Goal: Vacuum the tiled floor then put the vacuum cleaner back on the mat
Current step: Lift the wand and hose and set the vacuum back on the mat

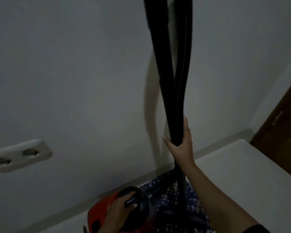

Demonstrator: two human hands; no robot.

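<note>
the risk now is that the tall black hose (181,68) and the tube (160,68) beside it slip or fall away from the wall (74,73), because only the right hand (181,142) keeps them upright together. its fingers (185,125) are wrapped around both, the thumb at 9 o'clock of the bundle and the other fingers at 3 o'clock. if this hold becomes loose, the bundle will probably tip and pull the vacuum cleaner (107,211) off the mat (191,195). a second risk is that the machine rolls or lands only half on the mat, since the left hand (119,211) carries it by one handle (133,200); the fingers of this hand are closed around that dark handle.

the vacuum cleaner is at 6 o'clock in the view, low near the wall. its body is red-orange with dark parts, and the round black piece near the handle looks like plastic. it seems to be at the edge of the mat, which is dark with small pale spots, but it is too dim to tell if it rests fully on it. the pale tiled floor (242,174) lies at 4 o'clock.
</note>
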